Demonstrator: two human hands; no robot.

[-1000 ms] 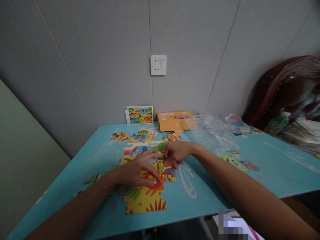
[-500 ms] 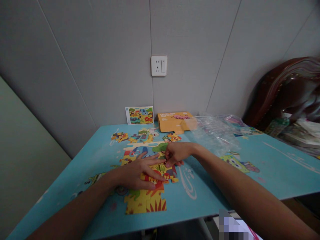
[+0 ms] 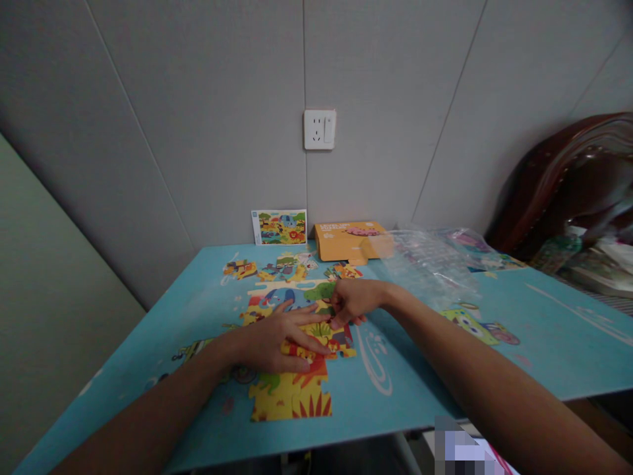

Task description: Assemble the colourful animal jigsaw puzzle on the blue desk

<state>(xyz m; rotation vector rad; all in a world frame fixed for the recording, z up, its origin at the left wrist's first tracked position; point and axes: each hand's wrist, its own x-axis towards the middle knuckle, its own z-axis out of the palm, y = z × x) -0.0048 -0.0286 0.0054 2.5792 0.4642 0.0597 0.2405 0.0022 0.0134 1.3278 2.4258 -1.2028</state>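
A partly joined jigsaw puzzle [image 3: 291, 399] with yellow, red and blue animal pictures lies on the light-blue table [image 3: 395, 415]. Across its middle my left hand [image 3: 284, 336] rests flat, fingers spread over the pieces. At the puzzle's right side my right hand [image 3: 353, 303] is closed, its fingertips pressed down close to the left fingertips. Whether a piece sits under those right fingers is hidden. Behind the puzzle lie several loose puzzle pieces [image 3: 241, 268], with more loose pieces [image 3: 343, 270] further right.
A picture card [image 3: 280, 227] leans on the wall beside an orange puzzle box [image 3: 349, 243]. Clear plastic wrapping [image 3: 430, 264] covers the back right of the table. A dark leather chair [image 3: 583, 171] stands beyond the right edge, and a white socket [image 3: 320, 130] is on the wall.
The whole view has shifted slightly, so everything appears a little further right. Both hands keep nearly the same pose on the puzzle.
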